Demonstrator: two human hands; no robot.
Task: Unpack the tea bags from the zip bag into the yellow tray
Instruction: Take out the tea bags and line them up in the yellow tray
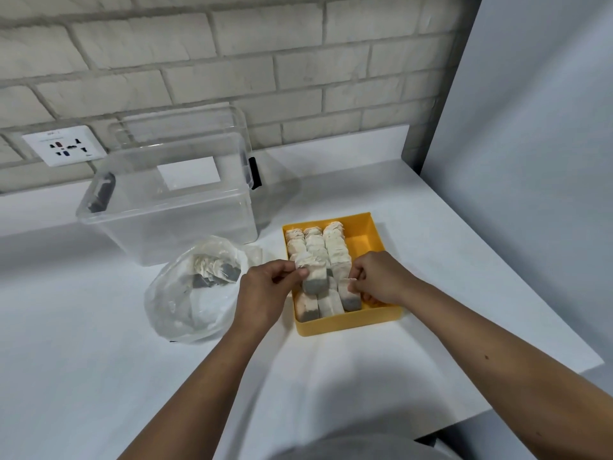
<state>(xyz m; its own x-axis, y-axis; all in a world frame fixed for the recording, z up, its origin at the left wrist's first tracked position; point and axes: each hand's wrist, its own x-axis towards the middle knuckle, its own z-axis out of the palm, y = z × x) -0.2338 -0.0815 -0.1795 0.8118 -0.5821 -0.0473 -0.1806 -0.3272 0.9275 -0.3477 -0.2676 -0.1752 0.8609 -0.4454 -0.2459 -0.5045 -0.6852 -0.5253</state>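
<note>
1. Wall socket (64, 146) sits at 10 o'clock, the clear storage box (172, 207) at 11 o'clock of the yellow tray (348, 322). Neither is in play.
2. Zip bag (195, 293) is slumped on the bench (99, 360) at 9 o'clock of the tray, mouth open. A clump of leftover tea bags (215, 272) is inside, so the task is not done.
3. Left hand (265, 287): narrow grip, pinching the top edge of a hanging tea bag (314, 277) over the tray's left rows.
4. Three packed rows (335, 250) run from 12 to 6 o'clock in the tray. There is a bare strip along the 3 o'clock wall.
5. Right hand (381, 280): narrow grip, pinching the corner tea bag (351, 298) near 5 o'clock, apparently seating it.
6. Risks, my judgement:
   - The rows look tight, so pushing the hanging bag in could tip or lift its neighbours.
   - The paper is thin, and a hard pinch or tug could tear it and spill tea.
   - Strings or tags could snag and drag out a seated bag. I can't see them clearly.
   - The zip bag is limp, so a one-handed reach could drag it along the bench.
   - The tray is light, so a sideways push could slide it.
</note>
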